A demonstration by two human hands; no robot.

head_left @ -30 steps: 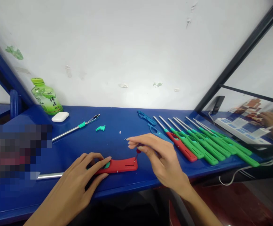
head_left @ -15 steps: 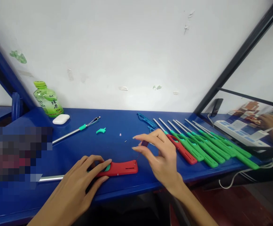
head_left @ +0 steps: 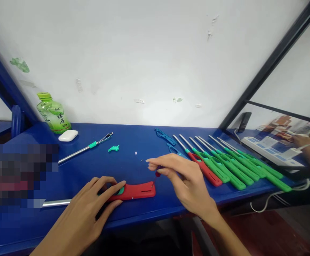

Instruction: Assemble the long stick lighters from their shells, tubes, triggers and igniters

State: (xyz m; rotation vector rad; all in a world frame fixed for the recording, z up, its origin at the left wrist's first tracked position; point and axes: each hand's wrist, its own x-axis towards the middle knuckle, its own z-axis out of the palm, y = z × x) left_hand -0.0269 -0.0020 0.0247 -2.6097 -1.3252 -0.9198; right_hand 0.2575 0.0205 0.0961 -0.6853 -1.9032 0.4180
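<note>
1. Head view, centre: while the left hand [head_left: 88, 206] spans the red handle [head_left: 138, 191], its fingers on the upper edge and its thumb along the lower, the handle lies flat on the blue surface [head_left: 128, 217], near the front edge. The metal tube [head_left: 56, 203] extends from beneath that hand towards the left.

2. Head view, right of centre: the right hand [head_left: 189, 181] is nearly closed, thumb and fingertips pinching a small dark-red driver [head_left: 158, 174]. Its thin shaft slants down to the handle's far corner; whether the tip is seated cannot be told.

3. Head view, handling: the red shell is probably light, stiff plastic, smooth enough to slide or pivot under a sideways push. The sound hold is across the broad body, beside the teal trigger, rather than on the slender tube. Heavy pressure at the corner could mar the shell.

4. Head view, surroundings: a teal trigger piece [head_left: 114, 148], a pale fitting [head_left: 136, 153] and a tiny pin [head_left: 141, 160] lie beyond the hands; the last two are easily scattered and best taken by fingertip. Green lighters [head_left: 232, 174] lie side by side at right, next to a second red one [head_left: 210, 174].
</note>
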